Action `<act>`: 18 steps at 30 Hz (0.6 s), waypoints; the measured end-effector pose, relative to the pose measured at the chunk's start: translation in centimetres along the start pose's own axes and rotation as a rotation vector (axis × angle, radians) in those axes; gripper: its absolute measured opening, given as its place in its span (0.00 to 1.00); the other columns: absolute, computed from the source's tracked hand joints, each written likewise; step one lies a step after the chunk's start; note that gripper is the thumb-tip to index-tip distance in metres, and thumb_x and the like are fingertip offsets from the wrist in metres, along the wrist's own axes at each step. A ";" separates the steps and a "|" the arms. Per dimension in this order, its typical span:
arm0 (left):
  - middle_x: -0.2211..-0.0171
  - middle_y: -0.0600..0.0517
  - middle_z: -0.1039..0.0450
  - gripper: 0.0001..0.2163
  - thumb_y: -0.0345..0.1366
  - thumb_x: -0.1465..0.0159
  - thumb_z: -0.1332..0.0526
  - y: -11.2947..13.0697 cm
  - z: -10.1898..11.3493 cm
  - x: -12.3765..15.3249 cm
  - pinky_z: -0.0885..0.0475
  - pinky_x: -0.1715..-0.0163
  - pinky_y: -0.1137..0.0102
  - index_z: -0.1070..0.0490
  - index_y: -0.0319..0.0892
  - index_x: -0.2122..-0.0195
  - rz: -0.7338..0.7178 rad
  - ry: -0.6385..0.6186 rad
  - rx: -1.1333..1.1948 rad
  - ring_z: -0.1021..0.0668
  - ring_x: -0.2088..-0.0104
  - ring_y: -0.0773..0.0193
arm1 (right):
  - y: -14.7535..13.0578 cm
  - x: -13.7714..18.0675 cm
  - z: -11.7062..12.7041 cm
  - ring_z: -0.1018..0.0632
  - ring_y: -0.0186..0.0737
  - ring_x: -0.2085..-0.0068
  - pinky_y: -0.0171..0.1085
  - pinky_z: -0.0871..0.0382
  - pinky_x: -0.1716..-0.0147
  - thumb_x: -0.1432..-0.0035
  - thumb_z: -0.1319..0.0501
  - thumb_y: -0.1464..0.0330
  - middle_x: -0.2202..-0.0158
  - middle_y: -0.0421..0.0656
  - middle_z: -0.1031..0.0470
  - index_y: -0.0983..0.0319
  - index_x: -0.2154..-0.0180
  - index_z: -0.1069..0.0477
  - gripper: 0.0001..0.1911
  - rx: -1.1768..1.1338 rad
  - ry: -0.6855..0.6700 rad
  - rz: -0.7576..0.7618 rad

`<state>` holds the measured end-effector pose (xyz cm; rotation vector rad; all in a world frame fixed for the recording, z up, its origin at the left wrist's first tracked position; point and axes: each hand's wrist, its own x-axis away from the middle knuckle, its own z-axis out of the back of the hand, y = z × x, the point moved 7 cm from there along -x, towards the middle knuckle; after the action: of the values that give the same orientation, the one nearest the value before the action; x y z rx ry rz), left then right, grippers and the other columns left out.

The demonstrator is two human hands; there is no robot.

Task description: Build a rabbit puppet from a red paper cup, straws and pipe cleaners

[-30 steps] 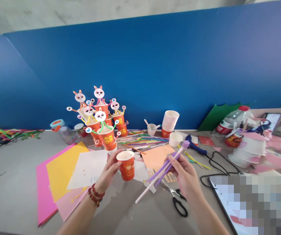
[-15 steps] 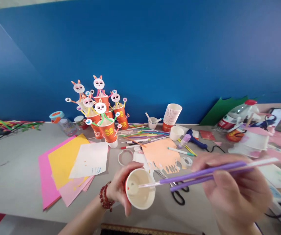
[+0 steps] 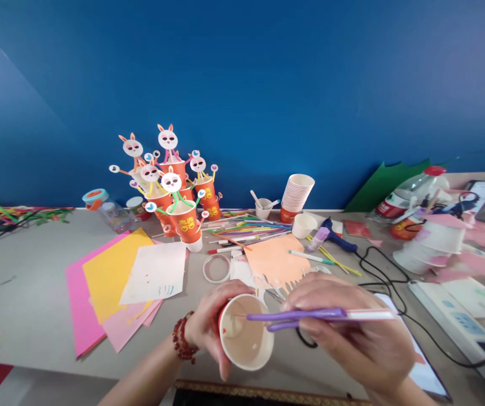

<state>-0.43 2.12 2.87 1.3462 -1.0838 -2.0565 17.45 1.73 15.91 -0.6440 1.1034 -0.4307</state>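
My left hand (image 3: 207, 324) grips a paper cup (image 3: 254, 348) with its fingers around the outside. The cup leans so that its open mouth and pale inside face me. Between the thumb and fingers of my right hand (image 3: 352, 338) are two purple straws (image 3: 305, 314) together with a pale stick (image 3: 371, 314). The straws' left ends reach over the cup's mouth; whether they touch its inside I cannot tell. Partly covered by my right hand, a pair of scissors (image 3: 307, 340) lies behind the cup. A red bead bracelet (image 3: 182, 338) circles my left wrist.
Rabbit-faced cup figures (image 3: 183, 221) stand at the back left, beside coloured sheets (image 3: 94, 299). Further right are a stack of cups (image 3: 296, 194), loose straws and pens, a cut orange sheet (image 3: 276, 259), a blue glue gun (image 3: 339, 241) with its cable and a plastic bottle (image 3: 407, 194).
My right hand has moved left with the purple straws, bringing their ends over the cup's mouth. The cup has shifted slightly right and down in my left hand.
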 end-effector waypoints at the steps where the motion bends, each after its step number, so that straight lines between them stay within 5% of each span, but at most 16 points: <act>1: 0.55 0.39 0.25 0.46 0.67 0.60 0.33 0.1 -0.1 -0.2 0.29 0.50 0.55 0.33 0.43 0.44 -0.050 -0.010 0.008 0.22 0.56 0.44 | -0.3 -0.2 -0.1 0.19 0.41 0.71 0.38 0.23 0.71 0.45 0.35 0.79 0.70 0.42 0.18 0.58 0.59 0.23 0.13 0.001 -0.005 0.022; 5: 0.55 0.43 0.26 0.52 0.69 0.64 0.34 0.4 -0.4 -0.7 0.27 0.54 0.60 0.36 0.45 0.41 -0.212 -0.048 0.008 0.22 0.58 0.49 | -1.3 -0.6 -0.4 0.19 0.39 0.71 0.35 0.23 0.71 0.43 0.37 0.79 0.72 0.45 0.20 0.63 0.61 0.25 0.09 -0.012 -0.023 0.098; 18: 0.56 0.43 0.25 0.49 0.67 0.60 0.33 1.1 -0.2 -1.3 0.26 0.55 0.61 0.36 0.45 0.40 -0.198 -0.027 -0.014 0.21 0.59 0.50 | -1.6 -0.8 -1.3 0.19 0.36 0.70 0.33 0.24 0.68 0.38 0.37 0.73 0.71 0.45 0.19 0.63 0.59 0.26 0.04 -0.037 -0.046 0.121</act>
<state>0.28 2.33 4.47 1.4743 -0.9793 -2.2245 15.93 0.69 17.14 -0.6132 1.1025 -0.2910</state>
